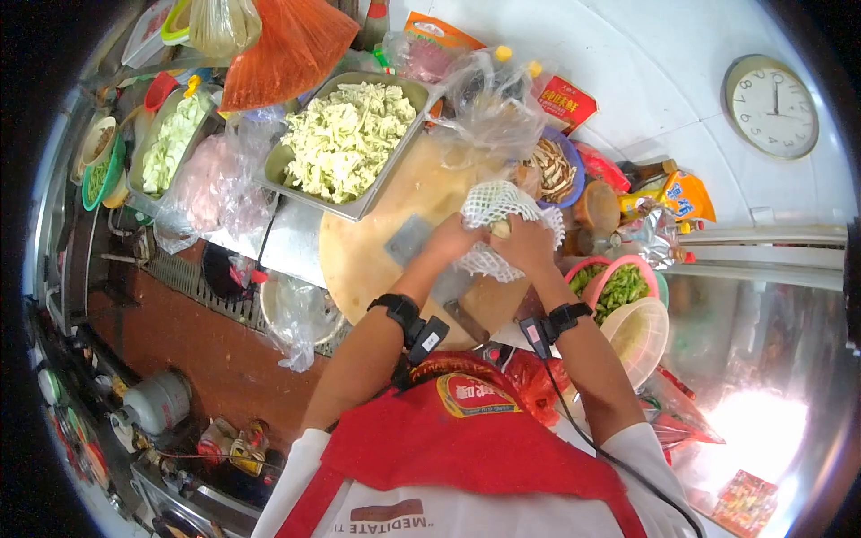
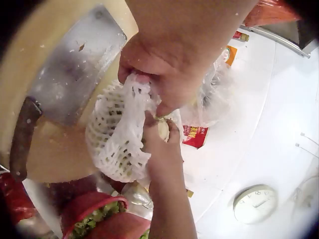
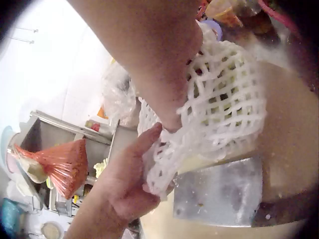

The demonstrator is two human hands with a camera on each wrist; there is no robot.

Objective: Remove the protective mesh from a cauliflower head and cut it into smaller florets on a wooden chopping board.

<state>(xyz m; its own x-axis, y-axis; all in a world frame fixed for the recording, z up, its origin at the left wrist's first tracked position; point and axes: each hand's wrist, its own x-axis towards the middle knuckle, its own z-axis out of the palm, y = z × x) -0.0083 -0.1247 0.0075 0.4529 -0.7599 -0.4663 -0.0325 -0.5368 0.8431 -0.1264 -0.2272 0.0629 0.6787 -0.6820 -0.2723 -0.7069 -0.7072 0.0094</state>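
Note:
A white foam net sleeve (image 1: 498,202) surrounds a pale green vegetable (image 3: 227,82) over the round wooden board (image 1: 345,260). My left hand (image 1: 453,238) grips the net's gathered edge, with its thumb lying along the mesh in the right wrist view. From the other side, my right hand (image 1: 531,244) reaches in at the net's opening. Its thumb and fingers hold the vegetable's cream-coloured end (image 2: 163,129). Mesh hides most of the vegetable. Flat on the board beside the net lies a cleaver (image 2: 75,62), its dark handle toward my body.
A steel tray (image 1: 359,211) of pale vegetable pieces overlaps the board's far left. At right stand a blue bowl (image 1: 578,166) of sliced mushrooms and pink baskets (image 1: 650,336), some holding chopped greens. Clear plastic bags (image 1: 493,112) lie behind the board. An orange bag (image 1: 287,54) hangs upper left.

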